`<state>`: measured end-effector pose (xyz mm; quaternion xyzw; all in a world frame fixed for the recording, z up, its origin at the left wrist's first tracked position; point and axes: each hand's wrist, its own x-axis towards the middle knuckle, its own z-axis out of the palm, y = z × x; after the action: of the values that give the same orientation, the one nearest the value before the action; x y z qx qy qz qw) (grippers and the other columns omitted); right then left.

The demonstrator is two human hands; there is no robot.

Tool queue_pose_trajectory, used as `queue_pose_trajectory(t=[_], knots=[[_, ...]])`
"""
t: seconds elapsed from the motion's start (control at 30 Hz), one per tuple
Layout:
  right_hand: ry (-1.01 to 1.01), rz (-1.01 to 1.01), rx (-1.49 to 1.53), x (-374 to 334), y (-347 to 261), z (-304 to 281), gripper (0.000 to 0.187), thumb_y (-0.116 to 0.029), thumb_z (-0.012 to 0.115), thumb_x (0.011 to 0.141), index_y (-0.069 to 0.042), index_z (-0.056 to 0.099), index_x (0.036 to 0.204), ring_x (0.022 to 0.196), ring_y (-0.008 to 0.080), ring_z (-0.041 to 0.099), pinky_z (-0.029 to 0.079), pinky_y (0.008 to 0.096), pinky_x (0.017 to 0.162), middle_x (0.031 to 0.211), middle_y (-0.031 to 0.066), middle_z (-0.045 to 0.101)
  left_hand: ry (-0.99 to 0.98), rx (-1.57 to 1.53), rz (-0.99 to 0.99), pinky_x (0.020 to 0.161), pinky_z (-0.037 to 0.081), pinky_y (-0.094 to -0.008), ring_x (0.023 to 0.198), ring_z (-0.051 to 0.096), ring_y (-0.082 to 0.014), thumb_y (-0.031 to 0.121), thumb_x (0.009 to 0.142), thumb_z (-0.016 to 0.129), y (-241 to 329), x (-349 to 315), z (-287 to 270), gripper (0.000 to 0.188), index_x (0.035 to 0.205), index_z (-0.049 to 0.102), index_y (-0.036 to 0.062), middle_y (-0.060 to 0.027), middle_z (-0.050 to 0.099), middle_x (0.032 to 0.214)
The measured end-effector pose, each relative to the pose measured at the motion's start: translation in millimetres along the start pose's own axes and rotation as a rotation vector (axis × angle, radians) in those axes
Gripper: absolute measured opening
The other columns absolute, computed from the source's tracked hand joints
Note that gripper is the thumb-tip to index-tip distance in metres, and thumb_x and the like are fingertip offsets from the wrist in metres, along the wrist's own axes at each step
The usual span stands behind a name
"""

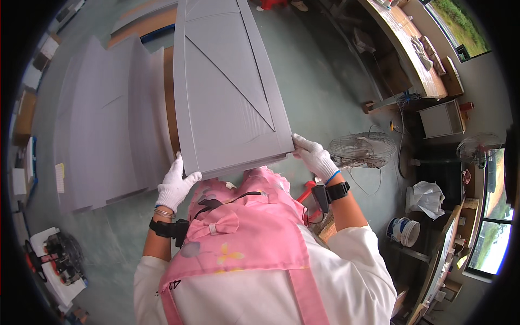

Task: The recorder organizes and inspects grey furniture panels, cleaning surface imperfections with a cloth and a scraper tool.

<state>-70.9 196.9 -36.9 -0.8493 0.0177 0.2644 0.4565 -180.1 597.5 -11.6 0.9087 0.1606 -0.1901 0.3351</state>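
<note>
A long grey panel [227, 86] with dark grooves, one running diagonally, stretches away from me, its near end close to my apron. My left hand [177, 183], in a white glove, grips its near left corner with the thumb by the near edge. At the near right corner, my right hand [315, 157], gloved too, is closed on the side edge; its fingertips are partly hidden there. Another grey layer shows beneath the panel's near edge, but I cannot tell whether it is a separate board.
Left of the panel stands a stack of grey boards [103, 124]. A wire-caged fan [362, 149] is on the floor to the right, near a white bucket [403, 232] and a crumpled white bag [426, 198]. A workbench [403, 40] lines the far right.
</note>
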Motion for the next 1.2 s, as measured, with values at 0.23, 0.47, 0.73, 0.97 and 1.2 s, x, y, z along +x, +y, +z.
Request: queue_pose_trajectory(t=[0.23, 0.47, 0.73, 0.97, 1.2], knots=[[0.055, -0.001, -0.435, -11.8, -37.6, 2.6, 0.045, -0.027, 0.049, 0.091, -0.019, 0.055, 0.134, 0.107, 0.0319, 0.063, 0.050, 0.0390, 0.091, 0.115, 0.0133, 0.067, -0.037, 0.196, -0.111, 0.111, 0.034, -0.0459, 0.139, 0.036, -0.0321, 0.057, 0.086, 0.061, 17.5, -5.6, -5.2, 0.094, 0.153, 0.018, 0.0063, -0.0142, 0.027, 0.157], [0.036, 0.083, -0.237, -14.1, -55.2, -1.7, 0.043, -0.027, 0.050, 0.089, -0.010, 0.062, 0.127, 0.092, 0.0238, 0.068, 0.052, 0.0337, 0.085, 0.101, 0.0112, 0.071, 0.085, 0.129, -0.003, 0.103, 0.039, -0.0501, 0.128, 0.047, -0.0339, 0.051, 0.093, 0.050, -4.7, -4.3, 5.5, 0.073, 0.147, 0.032, 0.0053, -0.0149, 0.041, 0.145], [0.011, 0.111, -0.124, -15.6, -65.3, -1.4, 0.043, -0.027, 0.052, 0.091, 0.005, 0.063, 0.119, 0.083, 0.0169, 0.069, 0.054, 0.0286, 0.080, 0.092, 0.0100, 0.072, 0.138, 0.097, -0.011, 0.099, 0.041, -0.0472, 0.122, 0.051, -0.0351, 0.044, 0.097, 0.040, -9.7, -6.7, 8.7, 0.059, 0.143, 0.042, 0.0079, -0.0148, 0.049, 0.136], [0.011, 0.108, -0.219, -10.7, -61.8, -0.2, 0.037, -0.028, 0.054, 0.091, 0.001, 0.068, 0.110, 0.074, 0.0149, 0.068, 0.054, 0.0270, 0.073, 0.085, 0.0079, 0.071, 0.125, 0.106, 0.004, 0.092, 0.043, -0.0527, 0.115, 0.054, -0.0352, 0.042, 0.095, 0.043, -17.2, 2.2, 6.0, 0.053, 0.136, 0.048, 0.0092, -0.0151, 0.054, 0.127], [0.034, 0.141, -0.316, -10.9, -69.8, 2.7, 0.033, -0.028, 0.055, 0.090, -0.001, 0.070, 0.102, 0.068, 0.0130, 0.066, 0.053, 0.0267, 0.068, 0.078, 0.0068, 0.070, 0.161, 0.109, 0.077, 0.084, 0.045, -0.0509, 0.106, 0.057, -0.0357, 0.042, 0.093, 0.049, -22.4, 6.7, 4.5, 0.046, 0.123, 0.058, 0.0080, -0.0148, 0.060, 0.113]])
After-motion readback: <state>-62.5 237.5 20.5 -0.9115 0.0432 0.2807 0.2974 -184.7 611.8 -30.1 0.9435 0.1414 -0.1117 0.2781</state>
